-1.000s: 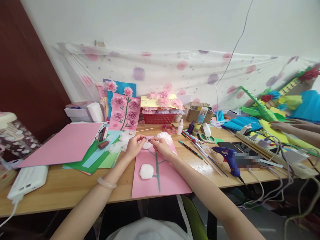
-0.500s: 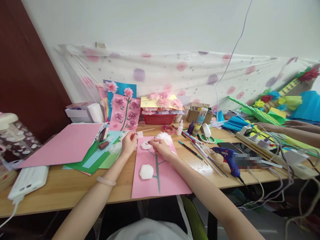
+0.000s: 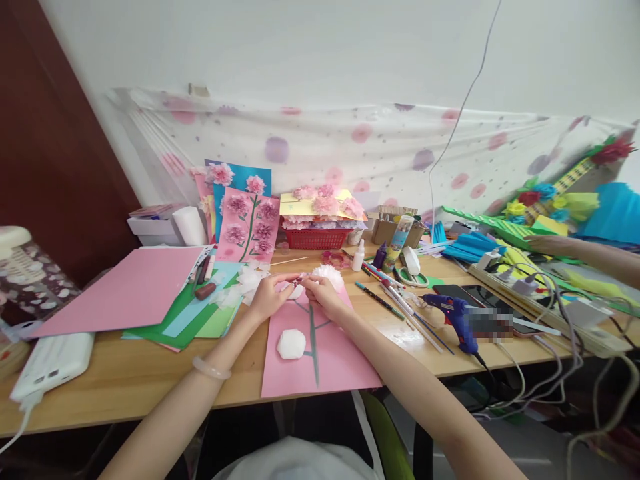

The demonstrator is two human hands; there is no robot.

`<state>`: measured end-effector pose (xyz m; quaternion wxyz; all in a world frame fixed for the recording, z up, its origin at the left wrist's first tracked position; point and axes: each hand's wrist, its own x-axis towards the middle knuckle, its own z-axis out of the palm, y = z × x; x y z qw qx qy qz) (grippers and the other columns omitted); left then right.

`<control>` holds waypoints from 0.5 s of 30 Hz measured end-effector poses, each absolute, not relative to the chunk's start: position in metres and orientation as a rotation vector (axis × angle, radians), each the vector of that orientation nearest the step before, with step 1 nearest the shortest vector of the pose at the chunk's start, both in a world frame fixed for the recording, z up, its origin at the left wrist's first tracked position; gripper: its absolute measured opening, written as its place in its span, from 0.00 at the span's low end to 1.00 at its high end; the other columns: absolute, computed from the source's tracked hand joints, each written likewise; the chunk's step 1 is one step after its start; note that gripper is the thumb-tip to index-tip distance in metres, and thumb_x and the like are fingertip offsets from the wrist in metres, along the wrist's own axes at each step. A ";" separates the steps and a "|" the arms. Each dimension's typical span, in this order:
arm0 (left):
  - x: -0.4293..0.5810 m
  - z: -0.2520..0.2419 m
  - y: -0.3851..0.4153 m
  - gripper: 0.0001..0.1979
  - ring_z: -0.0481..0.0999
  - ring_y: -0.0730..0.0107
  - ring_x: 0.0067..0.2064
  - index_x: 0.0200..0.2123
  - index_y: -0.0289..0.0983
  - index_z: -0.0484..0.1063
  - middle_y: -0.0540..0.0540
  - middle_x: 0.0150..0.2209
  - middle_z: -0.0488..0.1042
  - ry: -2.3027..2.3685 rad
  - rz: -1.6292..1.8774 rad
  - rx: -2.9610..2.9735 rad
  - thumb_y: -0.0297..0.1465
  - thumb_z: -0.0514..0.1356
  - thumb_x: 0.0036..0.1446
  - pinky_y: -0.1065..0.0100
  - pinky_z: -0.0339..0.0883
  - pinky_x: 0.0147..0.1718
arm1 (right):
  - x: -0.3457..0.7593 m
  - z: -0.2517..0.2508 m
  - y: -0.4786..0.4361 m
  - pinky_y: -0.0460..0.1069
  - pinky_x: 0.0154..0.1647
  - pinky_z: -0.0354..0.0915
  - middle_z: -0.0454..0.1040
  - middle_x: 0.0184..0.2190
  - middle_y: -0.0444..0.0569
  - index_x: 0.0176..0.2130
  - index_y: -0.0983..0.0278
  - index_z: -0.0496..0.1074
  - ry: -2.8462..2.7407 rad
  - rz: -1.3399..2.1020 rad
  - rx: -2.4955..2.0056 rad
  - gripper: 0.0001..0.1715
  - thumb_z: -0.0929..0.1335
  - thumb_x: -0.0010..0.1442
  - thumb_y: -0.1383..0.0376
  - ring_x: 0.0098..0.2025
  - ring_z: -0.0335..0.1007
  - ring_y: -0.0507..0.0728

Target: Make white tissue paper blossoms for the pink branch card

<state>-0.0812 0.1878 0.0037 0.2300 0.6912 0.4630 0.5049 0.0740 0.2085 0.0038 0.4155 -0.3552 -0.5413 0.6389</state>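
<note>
My left hand [image 3: 270,295] and my right hand [image 3: 324,297] meet fingertip to fingertip over the top of a pink sheet [image 3: 345,363]. Both are closed in a pinch; whatever is between the fingers is too small to make out. Just beneath them shows a bit of a white paper piece [image 3: 296,291], mostly covered. A rounded white tissue-paper piece [image 3: 291,344] rests lower on the sheet, beside a painted grey-green stem [image 3: 313,343]. Behind my right hand stands a fluffy white paper flower [image 3: 329,275].
White tissue scraps [image 3: 246,283] and coloured paper [image 3: 175,327] lie to the left. On the right are brushes [image 3: 400,300], a blue glue gun [image 3: 450,313], and a power strip [image 3: 545,307]. Behind stands a red basket [image 3: 315,238]. Another person's hand [image 3: 550,244] reaches in at far right.
My left hand has moved right and met my right hand above the upper white piece, now mostly covered. The other person's hand at far right has shifted.
</note>
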 end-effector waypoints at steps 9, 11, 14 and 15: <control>-0.085 -0.002 0.191 0.18 0.77 0.59 0.46 0.39 0.35 0.78 0.43 0.42 0.79 1.223 1.406 1.751 0.28 0.56 0.45 0.58 0.68 0.48 | 0.075 0.004 0.207 0.45 0.17 0.34 0.45 0.13 0.31 0.27 0.63 0.64 -1.390 1.652 -0.796 0.14 0.69 0.47 0.57 0.16 0.34 0.45; -0.085 -0.003 0.192 0.19 0.76 0.59 0.46 0.40 0.35 0.78 0.43 0.43 0.79 1.217 1.412 1.728 0.27 0.55 0.44 0.58 0.68 0.49 | 0.075 0.003 0.207 0.45 0.17 0.33 0.45 0.13 0.31 0.29 0.64 0.65 -1.391 1.650 -0.797 0.13 0.69 0.47 0.57 0.15 0.34 0.45; -0.084 -0.004 0.193 0.19 0.76 0.59 0.46 0.40 0.35 0.78 0.43 0.43 0.79 1.207 1.414 1.704 0.26 0.55 0.43 0.57 0.68 0.50 | 0.075 0.002 0.208 0.45 0.17 0.33 0.45 0.12 0.31 0.29 0.64 0.65 -1.385 1.638 -0.805 0.14 0.69 0.47 0.57 0.15 0.34 0.45; -0.084 -0.005 0.193 0.19 0.77 0.59 0.46 0.40 0.35 0.78 0.43 0.43 0.79 1.205 1.414 1.697 0.26 0.55 0.43 0.57 0.68 0.50 | 0.075 0.002 0.208 0.45 0.17 0.33 0.45 0.12 0.31 0.29 0.64 0.65 -1.385 1.634 -0.808 0.14 0.69 0.47 0.57 0.15 0.34 0.45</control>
